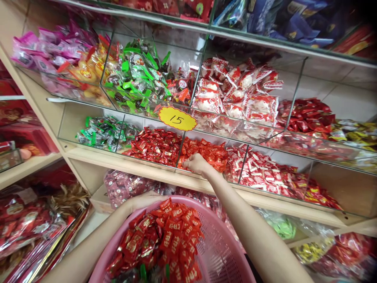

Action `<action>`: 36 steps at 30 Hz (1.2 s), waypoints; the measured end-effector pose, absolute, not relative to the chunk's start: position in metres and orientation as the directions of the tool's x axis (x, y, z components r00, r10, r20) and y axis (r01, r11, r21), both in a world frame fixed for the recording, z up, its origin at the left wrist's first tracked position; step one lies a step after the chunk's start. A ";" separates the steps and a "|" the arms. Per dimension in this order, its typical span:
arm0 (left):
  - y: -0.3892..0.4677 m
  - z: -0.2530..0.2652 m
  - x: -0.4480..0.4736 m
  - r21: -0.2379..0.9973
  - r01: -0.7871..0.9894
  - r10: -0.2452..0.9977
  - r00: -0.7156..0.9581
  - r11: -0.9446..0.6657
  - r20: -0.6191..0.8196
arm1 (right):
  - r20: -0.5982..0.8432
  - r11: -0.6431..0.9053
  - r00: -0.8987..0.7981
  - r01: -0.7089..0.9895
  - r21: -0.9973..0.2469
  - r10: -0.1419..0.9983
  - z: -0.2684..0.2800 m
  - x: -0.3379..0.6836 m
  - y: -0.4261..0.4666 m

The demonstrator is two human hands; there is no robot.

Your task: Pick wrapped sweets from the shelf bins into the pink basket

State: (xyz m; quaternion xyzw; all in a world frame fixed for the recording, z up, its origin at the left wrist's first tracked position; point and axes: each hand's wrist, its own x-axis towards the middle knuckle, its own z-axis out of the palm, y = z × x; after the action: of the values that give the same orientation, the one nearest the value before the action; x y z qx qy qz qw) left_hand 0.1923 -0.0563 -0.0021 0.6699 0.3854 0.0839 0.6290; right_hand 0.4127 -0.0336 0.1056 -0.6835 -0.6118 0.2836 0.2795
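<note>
My left hand (147, 201) grips the far left rim of a pink plastic basket (222, 247), its fingers partly hidden behind the rim. Inside the basket lie red-orange wrapped candies (179, 239), darker red wrapped candies (141, 239) and a few green-and-dark packets (144, 273). Reaching over the low clear front of a shelf bin, my right hand (196, 163) is closed, fingers curled at the left part of a pile of red-orange wrapped candies (210, 151). Whatever sits in those fingers is hidden.
Clear dividers split the shelves into bins. Dark red candies (159, 145) lie left of my right hand, red-and-white candies (262, 171) right of it. A yellow tag (177, 118) reading 15 hangs above. Below the wooden shelf edge (97, 156) are bagged goods (126, 188).
</note>
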 end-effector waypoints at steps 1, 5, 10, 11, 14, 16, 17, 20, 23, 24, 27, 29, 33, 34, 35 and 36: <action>-0.056 -0.002 0.192 0.907 0.414 0.620 0.692 0.078 -0.369 | -0.044 -0.091 0.087 0.661 -0.744 0.995 0.106 0.413 -0.035; -0.055 -0.001 0.192 0.906 0.419 0.617 0.698 0.059 -0.363 | -0.005 -0.057 0.086 0.611 -0.789 0.996 0.116 0.420 -0.045; -0.056 0.000 0.193 0.904 0.422 0.612 0.697 0.074 -0.375 | 0.182 0.145 0.027 0.490 -0.860 0.983 0.132 0.436 -0.085; -0.056 0.000 0.193 0.904 0.414 0.609 0.692 0.103 -0.386 | 0.232 0.202 0.009 0.459 -0.865 0.973 0.134 0.440 -0.096; -0.057 -0.002 0.193 0.901 0.396 0.607 0.677 0.177 -0.417 | 0.270 0.263 -0.042 0.414 -0.871 0.962 0.131 0.446 -0.131; -0.057 -0.004 0.193 0.903 0.381 0.596 0.685 0.198 -0.419 | 0.216 0.236 -0.095 0.380 -0.894 0.972 0.121 0.448 -0.149; -0.056 -0.005 0.193 0.905 0.374 0.588 0.693 0.201 -0.417 | 0.182 0.215 -0.124 0.366 -0.905 0.975 0.113 0.449 -0.156; -0.054 -0.007 0.192 0.909 0.383 0.579 0.708 0.166 -0.404 | 0.082 0.156 -0.208 0.369 -0.916 0.975 0.088 0.450 -0.166; -0.052 -0.005 0.193 0.899 0.419 0.598 0.692 0.123 -0.404 | -0.013 0.121 -0.304 0.417 -0.901 0.953 0.070 0.454 -0.168; -0.052 -0.004 0.193 0.894 0.432 0.602 0.685 0.119 -0.411 | -0.044 0.111 -0.336 0.430 -0.896 0.941 0.067 0.456 -0.168; -0.053 -0.001 0.195 0.888 0.449 0.614 0.675 0.099 -0.410 | -0.107 0.093 -0.392 0.458 -0.884 0.914 0.065 0.460 -0.169; -0.054 0.000 0.195 0.894 0.439 0.614 0.683 0.087 -0.395 | -0.123 0.088 -0.400 0.469 -0.879 0.908 0.065 0.462 -0.170; -0.055 0.002 0.195 0.894 0.436 0.604 0.686 0.106 -0.406 | -0.090 0.116 -0.364 0.505 -0.855 0.927 0.061 0.463 -0.168; -0.056 0.003 0.195 0.894 0.432 0.602 0.686 0.114 -0.408 | -0.074 0.128 -0.347 0.524 -0.842 0.935 0.060 0.464 -0.167; -0.056 0.003 0.195 0.896 0.428 0.599 0.689 0.118 -0.408 | -0.060 0.139 -0.330 0.547 -0.825 0.942 0.059 0.465 -0.167; -0.056 0.003 0.195 0.898 0.423 0.595 0.694 0.119 -0.406 | -0.052 0.145 -0.313 0.572 -0.807 0.948 0.058 0.467 -0.166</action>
State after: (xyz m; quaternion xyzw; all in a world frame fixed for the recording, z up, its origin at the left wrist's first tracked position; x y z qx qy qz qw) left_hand 0.1947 -0.0560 0.0026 0.6603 0.3854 0.0670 0.6411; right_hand 0.4667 -0.1658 0.0577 -0.5315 -0.7152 0.3808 0.2469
